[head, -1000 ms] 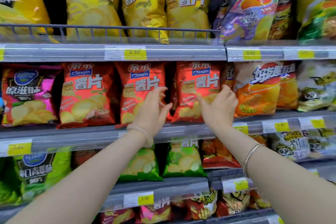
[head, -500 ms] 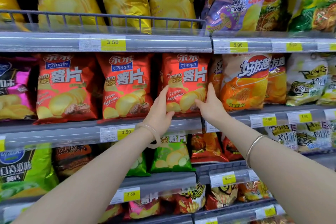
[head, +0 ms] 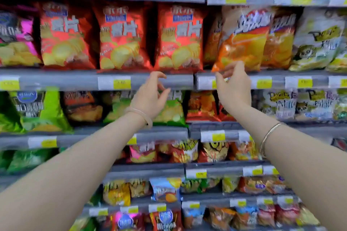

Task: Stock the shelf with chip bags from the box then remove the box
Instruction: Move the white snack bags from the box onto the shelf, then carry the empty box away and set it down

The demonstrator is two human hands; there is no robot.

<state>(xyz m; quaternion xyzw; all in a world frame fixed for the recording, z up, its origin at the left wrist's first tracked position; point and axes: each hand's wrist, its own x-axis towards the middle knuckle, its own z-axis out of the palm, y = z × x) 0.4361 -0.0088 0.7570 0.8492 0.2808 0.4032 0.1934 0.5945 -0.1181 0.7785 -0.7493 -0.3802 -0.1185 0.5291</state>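
Three red chip bags stand upright side by side on a grey shelf (head: 56, 80); the rightmost red bag (head: 180, 37) is just above my hands. My left hand (head: 150, 97) hovers below that bag in front of the shelf edge, fingers apart and curled, holding nothing. My right hand (head: 234, 88) is in front of the shelf edge too, its fingertips near the lower corner of an orange chip bag (head: 242, 43); contact is unclear. The box is not in view. The picture is blurred.
Shelves full of chip bags run above and below: pink bag (head: 15, 39) at far left, white bags (head: 317, 39) at right, green bags (head: 37, 110) one shelf down, small mixed bags on the lower shelves. Yellow price tags (head: 122, 83) line the shelf edges.
Both hands have let go of the rightmost red bag and dropped to the shelf edge. My view has tilted down, so the shelves sit higher in the picture.
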